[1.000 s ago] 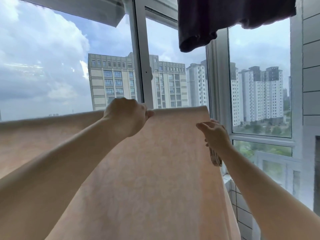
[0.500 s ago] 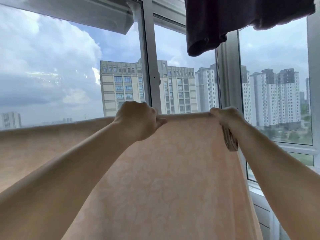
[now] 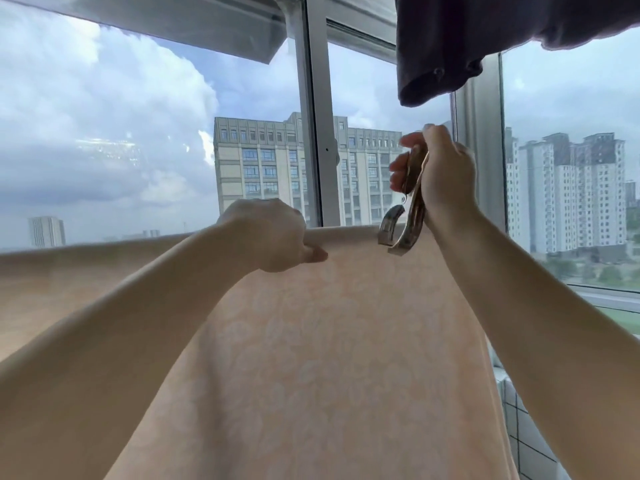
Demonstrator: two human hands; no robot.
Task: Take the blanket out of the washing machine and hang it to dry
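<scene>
A peach blanket (image 3: 329,341) with a faint floral pattern hangs draped over a horizontal line, its top fold running across the middle of the view. My left hand (image 3: 273,233) grips that top fold near the centre, thumb pressed on the near side. My right hand (image 3: 440,174) is raised above the fold's right end and holds a large metal clip (image 3: 401,226). The clip's curved jaws gape apart just over the blanket's top edge. The line under the blanket is hidden.
A dark garment (image 3: 467,46) hangs overhead at the upper right, close above my right hand. Window frames (image 3: 315,133) stand right behind the blanket, with high-rise buildings beyond the glass. A white tiled wall (image 3: 526,438) shows at the lower right.
My right hand has let go of the blanket's right end and risen above it, bringing the metal clip upright with its jaws spread. My left hand keeps its grip on the fold.
</scene>
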